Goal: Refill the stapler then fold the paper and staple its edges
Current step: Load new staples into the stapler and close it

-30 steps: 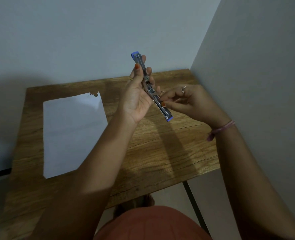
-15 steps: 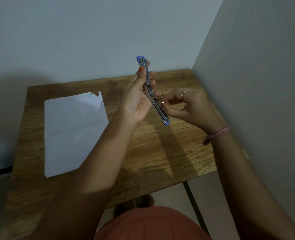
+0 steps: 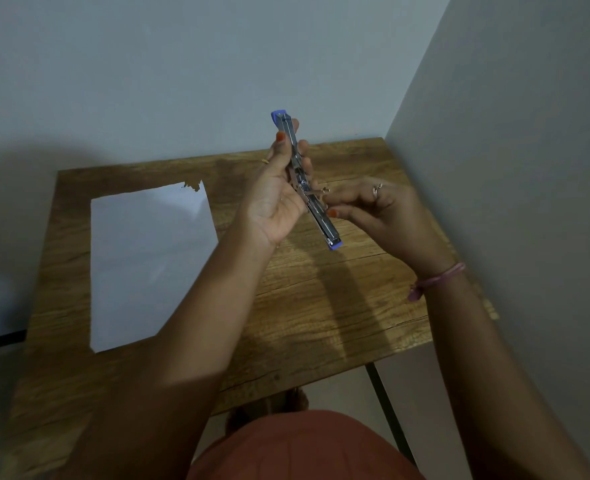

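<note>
Stapler (image 3: 305, 181): you hold it in the air above the far right part of the tabletop, opened out flat into one long strip, blue tips at both ends, metal channel turned toward you. Judged: this pose keeps the staple track exposed for loading.
Left hand (image 3: 279, 195): closed around the upper half of the stapler, thumb pressed along its side, fingers wrapped behind. It serves as the steady support.
Right hand (image 3: 373, 209): fingers curled and pinched together at the stapler's middle, touching the track near the hinge. Whether you hold a strip of staples there is too small to tell.
Step in hand: refilling, by the look of it; folding and stapling not yet begun.
Paper (image 3: 151, 265): one white sheet lying flat and unfolded on the left part of the tabletop, well apart from both hands.
Tabletop (image 3: 321, 306): wood grain, bare between the paper and your arms; that room suits the fold to come.
Edges: walls close behind and on the right, so your right elbow has little room outward; the near edge lies beneath your forearms.
</note>
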`<state>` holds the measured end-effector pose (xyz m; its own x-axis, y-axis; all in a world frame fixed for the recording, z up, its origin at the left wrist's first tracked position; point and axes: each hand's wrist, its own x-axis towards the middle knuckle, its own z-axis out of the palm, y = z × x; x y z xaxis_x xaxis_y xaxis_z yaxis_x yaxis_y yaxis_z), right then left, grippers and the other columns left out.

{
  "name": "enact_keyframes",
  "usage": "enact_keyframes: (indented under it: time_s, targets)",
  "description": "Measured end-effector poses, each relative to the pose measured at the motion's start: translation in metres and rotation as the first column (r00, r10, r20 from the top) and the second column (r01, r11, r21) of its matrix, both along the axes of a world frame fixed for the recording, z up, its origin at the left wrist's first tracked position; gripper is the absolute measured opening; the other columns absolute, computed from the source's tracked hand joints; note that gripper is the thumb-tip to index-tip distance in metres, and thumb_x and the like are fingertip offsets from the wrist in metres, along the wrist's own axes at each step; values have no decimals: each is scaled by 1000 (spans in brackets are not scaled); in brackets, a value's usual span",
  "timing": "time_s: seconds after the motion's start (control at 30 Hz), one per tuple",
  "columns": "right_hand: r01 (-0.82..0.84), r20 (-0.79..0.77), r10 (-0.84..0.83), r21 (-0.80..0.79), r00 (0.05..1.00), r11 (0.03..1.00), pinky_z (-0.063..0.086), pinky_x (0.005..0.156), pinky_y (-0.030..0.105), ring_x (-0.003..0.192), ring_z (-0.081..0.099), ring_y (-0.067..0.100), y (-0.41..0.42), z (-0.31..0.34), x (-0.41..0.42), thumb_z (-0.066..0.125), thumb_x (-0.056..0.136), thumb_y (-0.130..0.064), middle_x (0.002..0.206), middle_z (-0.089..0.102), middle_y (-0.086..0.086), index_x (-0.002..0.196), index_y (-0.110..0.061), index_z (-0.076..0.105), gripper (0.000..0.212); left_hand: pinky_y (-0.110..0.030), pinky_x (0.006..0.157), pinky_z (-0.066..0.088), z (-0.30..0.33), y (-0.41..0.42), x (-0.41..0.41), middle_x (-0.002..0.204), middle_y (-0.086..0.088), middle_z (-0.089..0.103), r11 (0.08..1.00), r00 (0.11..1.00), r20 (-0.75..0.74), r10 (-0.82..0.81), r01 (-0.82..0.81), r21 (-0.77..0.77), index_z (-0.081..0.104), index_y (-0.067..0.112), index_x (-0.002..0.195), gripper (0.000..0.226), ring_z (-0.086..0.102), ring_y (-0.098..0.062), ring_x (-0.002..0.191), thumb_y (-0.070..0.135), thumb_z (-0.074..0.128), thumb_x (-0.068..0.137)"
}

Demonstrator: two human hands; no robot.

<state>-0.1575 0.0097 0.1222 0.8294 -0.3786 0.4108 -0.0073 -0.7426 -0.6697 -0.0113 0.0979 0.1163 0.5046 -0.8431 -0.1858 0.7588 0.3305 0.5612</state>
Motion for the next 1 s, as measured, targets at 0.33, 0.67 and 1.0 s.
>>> enact_keyframes:
  time_s: [0.33, 0.67, 1.0]
  targets:
    - [1, -88, -7, -65, 996, 998, 53, 80, 30, 87, 67, 17, 2, 4, 2, 72, 82, -9, 93, 70, 3, 95, -8, 75, 14, -23, 60, 43, 1, -1, -4, 85, 8, 61, 1000, 1000, 24, -20, 20, 13, 57, 24, 127, 29, 56, -4, 67, 30, 47, 101]
    - [-3, -167, -38, -240, 985, 971, 45, 74, 19, 79, 63, 13, 12, 11, 4, 74, 79, -6, 88, 72, 9, 91, -4, 76, 12, -21, 58, 41, -3, 1, -6, 84, 8, 61, 999, 999, 37, -24, 23, 37, 63, 24, 117, 24, 54, -3, 63, 31, 49, 100]
    - [30, -154, -40, -65, 987, 997, 54, 77, 35, 81, 68, 18, 13, 9, -1, 77, 76, -7, 88, 73, 8, 89, -6, 77, 14, -19, 58, 42, -6, 2, -10, 85, 8, 61, 999, 999, -34, -33, 34, 26, 64, 25, 115, 23, 55, -1, 58, 31, 49, 100]
